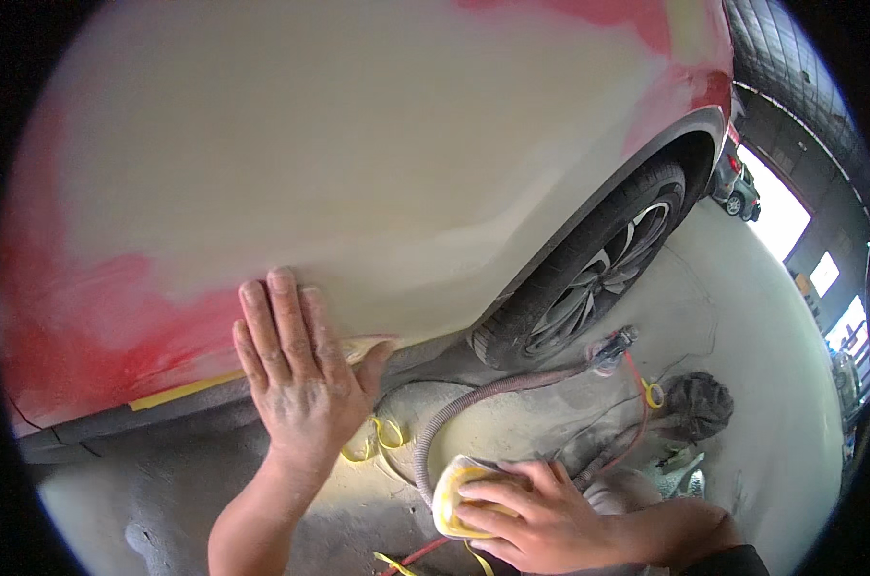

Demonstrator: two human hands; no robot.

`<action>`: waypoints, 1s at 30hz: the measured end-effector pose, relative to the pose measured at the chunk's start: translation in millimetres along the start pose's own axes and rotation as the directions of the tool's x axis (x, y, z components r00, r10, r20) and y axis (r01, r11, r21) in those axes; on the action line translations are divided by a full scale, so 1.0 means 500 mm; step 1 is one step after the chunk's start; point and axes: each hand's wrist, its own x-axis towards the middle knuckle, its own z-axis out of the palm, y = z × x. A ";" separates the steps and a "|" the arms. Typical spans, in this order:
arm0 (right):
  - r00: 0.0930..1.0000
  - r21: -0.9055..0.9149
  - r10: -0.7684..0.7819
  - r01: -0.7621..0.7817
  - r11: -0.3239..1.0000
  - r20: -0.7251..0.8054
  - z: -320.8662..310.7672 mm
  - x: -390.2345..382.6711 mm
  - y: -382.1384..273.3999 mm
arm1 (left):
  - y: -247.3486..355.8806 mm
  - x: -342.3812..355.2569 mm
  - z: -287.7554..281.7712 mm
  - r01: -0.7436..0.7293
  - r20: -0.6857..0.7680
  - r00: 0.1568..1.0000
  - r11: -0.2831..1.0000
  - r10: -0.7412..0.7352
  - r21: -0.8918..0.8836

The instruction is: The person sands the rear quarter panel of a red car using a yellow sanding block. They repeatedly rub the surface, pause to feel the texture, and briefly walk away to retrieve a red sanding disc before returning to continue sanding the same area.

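A car body panel [348, 134] fills the upper view, mostly pale beige primer with red patches at the left and upper right. My left hand [296, 374], dusty, lies with straight fingers on the panel's lower part, beside a strip of yellow masking tape [180, 389] along the bottom edge. Lower down, my right hand [540, 514] grips a yellow-and-white sanding pad [452, 494], away from the panel. The pad's far side is partly hidden under my fingers.
Right of my hands are the car's wheel [598, 278], a power tool [609, 353] with a corrugated hose [473, 396], a red line, loose tape loops [389, 432] and a dark crumpled object [699, 408] on the dusty floor. Another car [742, 192] stands by a bright doorway.
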 end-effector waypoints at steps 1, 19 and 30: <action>0.999 -0.002 -0.007 0.007 1.000 0.046 0.003 -0.011 0.017 | 0.018 0.003 0.009 -0.021 -0.006 1.000 1.000 0.021 0.018; 0.985 0.047 -0.141 0.146 0.988 -0.101 -0.015 -0.087 0.064 | 0.213 0.028 0.113 -0.048 0.014 0.999 0.999 0.048 0.014; 0.979 -0.055 -0.182 0.178 0.983 -0.089 -0.017 -0.087 0.058 | 0.158 0.008 0.122 -0.184 0.027 0.983 0.983 0.183 0.019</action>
